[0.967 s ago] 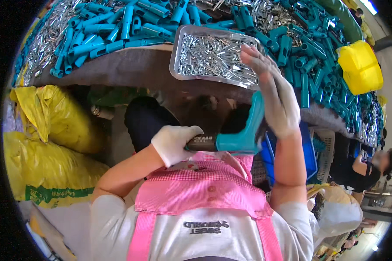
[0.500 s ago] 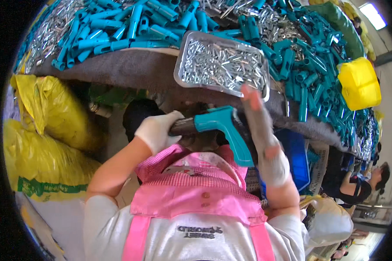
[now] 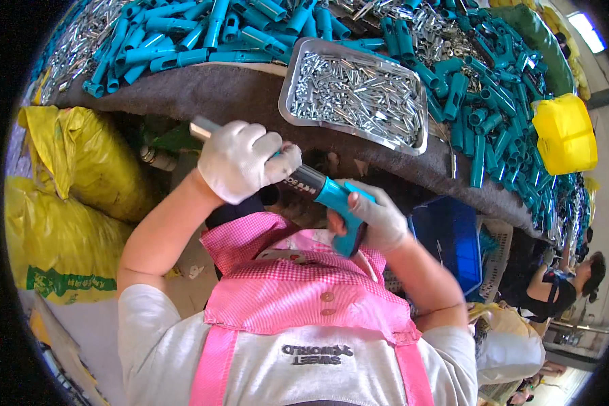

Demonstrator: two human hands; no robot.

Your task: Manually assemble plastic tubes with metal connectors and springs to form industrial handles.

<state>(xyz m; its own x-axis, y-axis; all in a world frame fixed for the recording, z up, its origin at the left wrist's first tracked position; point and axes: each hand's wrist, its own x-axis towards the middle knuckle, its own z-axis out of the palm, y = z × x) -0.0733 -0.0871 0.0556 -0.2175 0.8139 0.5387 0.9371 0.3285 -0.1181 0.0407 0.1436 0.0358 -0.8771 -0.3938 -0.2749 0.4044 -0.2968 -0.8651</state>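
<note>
A teal pistol-shaped tool with a dark metal barrel lies across my lap, below the table edge. My left hand, in a white glove, is wrapped around the barrel, whose silver tip sticks out to the left. My right hand, also gloved, grips the teal handle. Just above, on the table, sits a shiny metal tray filled with small silver pins.
Many teal plastic handles and loose metal parts cover the grey table. Yellow sacks stand at my left, a yellow container at the far right, a blue crate under the table. Another person sits at right.
The tool has swung from upright to lying across my lap. My right hand dropped from the tray to the teal handle. My left hand slid up the barrel.
</note>
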